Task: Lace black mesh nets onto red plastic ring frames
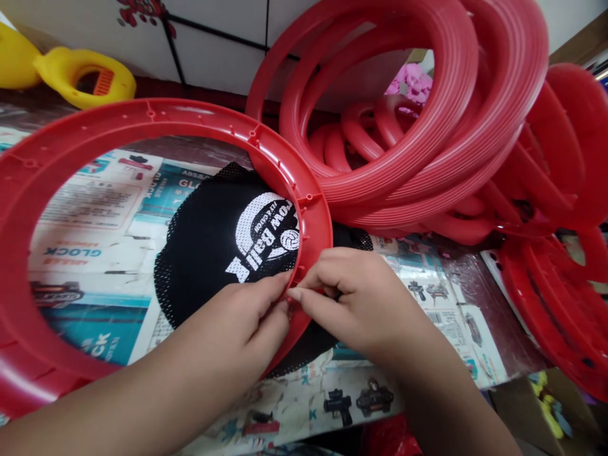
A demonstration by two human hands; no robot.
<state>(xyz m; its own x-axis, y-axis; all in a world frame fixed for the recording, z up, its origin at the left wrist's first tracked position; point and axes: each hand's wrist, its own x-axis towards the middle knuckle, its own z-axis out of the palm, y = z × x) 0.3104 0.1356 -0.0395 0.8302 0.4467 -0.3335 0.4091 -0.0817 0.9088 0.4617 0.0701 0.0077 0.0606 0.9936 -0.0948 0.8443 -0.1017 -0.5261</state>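
A large red plastic ring (199, 117) with small pegs on its inner face lies tilted over the work surface. Beneath its right side is a black mesh net (204, 234) printed with white lettering and a ball. My left hand (251, 310) is closed at the ring's lower right rim, thumb and fingers pinched at the net's edge. Right against it, my right hand (346, 294) is pinched over the same part of the rim. The fingertips of both hands nearly meet there. Whatever lies between my right fingertips is too small to make out.
Several ribbed red rings (456, 158) are stacked at the back right, with more red plastic parts (560, 304) beyond. Yellow plastic pieces (95, 73) lie at the back left. Printed cardboard sheets (95, 221) cover the table. A cardboard box (522, 405) stands below its right edge.
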